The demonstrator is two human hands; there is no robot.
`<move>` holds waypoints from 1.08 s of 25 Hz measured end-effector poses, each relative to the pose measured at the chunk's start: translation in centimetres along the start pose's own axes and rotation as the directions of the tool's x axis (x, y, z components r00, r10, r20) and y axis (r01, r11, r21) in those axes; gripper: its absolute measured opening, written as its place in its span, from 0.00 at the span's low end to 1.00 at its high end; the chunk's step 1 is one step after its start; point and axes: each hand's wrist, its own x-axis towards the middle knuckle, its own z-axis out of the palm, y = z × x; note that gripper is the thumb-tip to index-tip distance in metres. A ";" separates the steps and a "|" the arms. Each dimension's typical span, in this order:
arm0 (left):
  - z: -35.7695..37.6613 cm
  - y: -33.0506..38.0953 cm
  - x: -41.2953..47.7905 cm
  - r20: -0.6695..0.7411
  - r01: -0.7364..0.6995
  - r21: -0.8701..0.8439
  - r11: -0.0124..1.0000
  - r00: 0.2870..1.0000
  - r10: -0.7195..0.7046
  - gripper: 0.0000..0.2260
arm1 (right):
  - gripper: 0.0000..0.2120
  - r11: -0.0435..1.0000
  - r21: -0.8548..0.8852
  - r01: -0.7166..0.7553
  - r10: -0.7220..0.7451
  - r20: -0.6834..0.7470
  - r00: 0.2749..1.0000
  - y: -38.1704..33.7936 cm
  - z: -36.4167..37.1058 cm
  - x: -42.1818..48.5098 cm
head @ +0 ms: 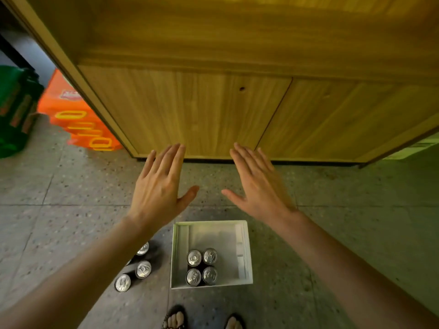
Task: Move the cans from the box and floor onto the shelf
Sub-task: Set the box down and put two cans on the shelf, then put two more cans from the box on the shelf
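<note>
Cans (202,267) in box (247,252), hands empty

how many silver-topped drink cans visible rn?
7: four silver-topped drink cans clustered in the white open box; three on the speckled floor left of it. The left forearm may hide more.

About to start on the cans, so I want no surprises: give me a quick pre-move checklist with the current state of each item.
1. Left hand free: ok, open, holding nothing.
2. Right hand free: ok, open, empty.
3. Cans in the white box: ok, four upright, reachable from above.
4. Cans on the floor: ok, at least three upright left of the box; the left forearm hides part of the group.
5. Shelf space: cannot tell, only closed wooden cabinet fronts show.
</note>
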 end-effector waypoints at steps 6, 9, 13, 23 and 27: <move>18.0 -1.8 -5.8 0.066 -0.003 0.014 1.000 0.998 0.002 0.36 | 0.39 0.999 0.030 -0.013 0.013 0.013 1.000 0.2 18.1 -3.6; 25.4 -2.5 -9.0 0.095 0.003 -0.014 1.000 0.995 -0.001 0.36 | 0.38 0.997 0.080 -0.019 0.018 0.017 1.000 -0.5 26.0 -5.6; 32.9 -2.3 -13.8 0.170 -0.010 -0.097 0.995 0.985 0.027 0.36 | 0.38 0.970 0.239 -0.047 0.035 0.056 0.998 -1.8 33.9 -9.3; 39.6 0.7 -19.2 0.382 0.245 -0.484 0.840 0.923 -0.050 0.38 | 0.36 0.675 0.673 -0.302 0.064 0.354 0.933 -4.9 42.7 -14.2; 40.5 0.4 -17.6 0.404 0.328 -0.565 0.757 0.910 -0.093 0.38 | 0.29 0.643 0.703 -0.305 0.042 0.366 0.930 -4.0 43.2 -12.0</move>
